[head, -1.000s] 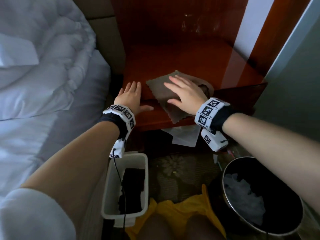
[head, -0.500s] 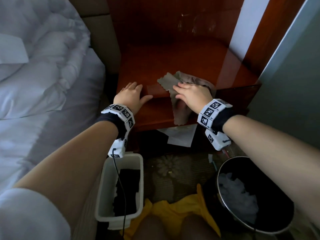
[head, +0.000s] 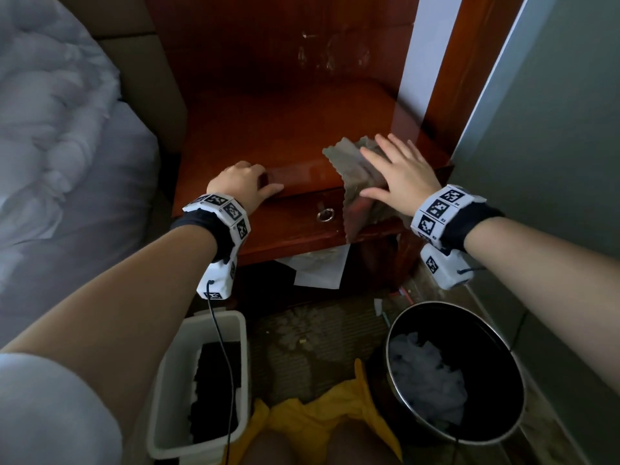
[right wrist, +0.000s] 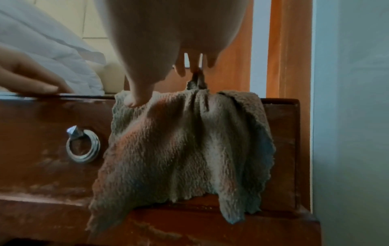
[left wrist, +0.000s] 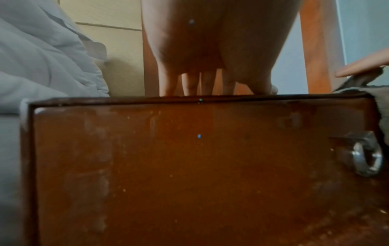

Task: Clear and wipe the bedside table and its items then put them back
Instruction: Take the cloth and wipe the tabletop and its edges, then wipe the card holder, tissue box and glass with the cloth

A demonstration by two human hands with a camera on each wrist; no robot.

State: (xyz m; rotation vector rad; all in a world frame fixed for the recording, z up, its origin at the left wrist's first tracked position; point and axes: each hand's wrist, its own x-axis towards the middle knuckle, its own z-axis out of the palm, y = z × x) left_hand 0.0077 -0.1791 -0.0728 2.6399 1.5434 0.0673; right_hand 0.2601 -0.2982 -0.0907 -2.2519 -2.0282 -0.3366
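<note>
The red-brown wooden bedside table [head: 285, 135] has nothing on its top except a grey-brown cloth [head: 345, 162]. The cloth lies at the front right corner and hangs over the edge onto the drawer front [right wrist: 189, 149]. My right hand [head: 392, 166] lies flat on it with fingers spread; in the right wrist view its thumb [right wrist: 139, 96] presses the cloth at the table edge. My left hand [head: 248, 182] rests on the front edge left of the cloth, fingertips on the top [left wrist: 210, 83], holding nothing. A metal ring pull [head: 324, 215] sits on the drawer between the hands.
A bed with a white duvet [head: 50, 129] borders the table on the left, a grey wall [head: 553, 162] on the right. On the floor below stand a white bin [head: 174, 380] and a round black bin [head: 496, 364] with white tissue. Papers [head: 318, 270] lie under the table.
My right hand slid the cloth rightward toward the front right corner and flattened on it again; more of the cloth now hangs over the drawer front. My left hand stayed at the front edge.
</note>
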